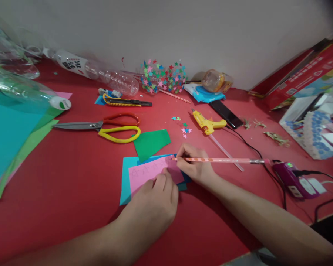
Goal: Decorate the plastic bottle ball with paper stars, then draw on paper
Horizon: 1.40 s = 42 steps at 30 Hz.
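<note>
A pink paper (144,176) with a row of pencilled star-like marks lies on light and dark blue sheets (125,184). My right hand (195,164) is closed around a pink pencil (227,160), whose tip touches the pink paper near its top right corner. Pressed on the lower part of that paper is my left hand (158,195), its fingers bent and close together, with no object seen in it. A green paper piece (151,143) lies just above the sheets.
Scissors (100,126) and a yellow cutter (126,101) lie at the left back. A yellow glue gun (208,122), phone (226,113) and purple power socket (295,181) are on the right. Plastic bottles (94,70) and a star-covered container (163,77) line the wall.
</note>
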Tool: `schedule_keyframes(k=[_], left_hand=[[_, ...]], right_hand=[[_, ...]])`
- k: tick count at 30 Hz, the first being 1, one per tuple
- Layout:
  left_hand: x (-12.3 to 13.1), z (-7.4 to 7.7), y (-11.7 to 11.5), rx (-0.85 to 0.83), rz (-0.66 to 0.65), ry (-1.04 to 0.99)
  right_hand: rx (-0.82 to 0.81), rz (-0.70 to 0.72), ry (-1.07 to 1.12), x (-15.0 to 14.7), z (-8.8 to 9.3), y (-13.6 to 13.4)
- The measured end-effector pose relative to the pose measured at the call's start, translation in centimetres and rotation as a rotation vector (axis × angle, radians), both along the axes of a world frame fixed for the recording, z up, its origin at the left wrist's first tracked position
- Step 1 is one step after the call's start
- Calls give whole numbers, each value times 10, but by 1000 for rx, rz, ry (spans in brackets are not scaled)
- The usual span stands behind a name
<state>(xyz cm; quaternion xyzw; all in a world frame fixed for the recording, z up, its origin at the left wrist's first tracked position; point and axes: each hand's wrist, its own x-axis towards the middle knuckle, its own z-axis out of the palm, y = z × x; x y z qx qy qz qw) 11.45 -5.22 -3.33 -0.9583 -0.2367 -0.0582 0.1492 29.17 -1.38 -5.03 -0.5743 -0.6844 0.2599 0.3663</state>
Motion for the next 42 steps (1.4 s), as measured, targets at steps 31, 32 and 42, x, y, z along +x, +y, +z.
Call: schedule_keyframes(k=[31,32,42], left_hand=[[0,0,-1,18,-7,31],[0,1,-1,19,-7,30],[0,1,0,9,0,15]], right_hand=[[-67,133,21,-1,6,-2],[-72,110,40,-1,7,-2],[-79,77,89,-1,6,1]])
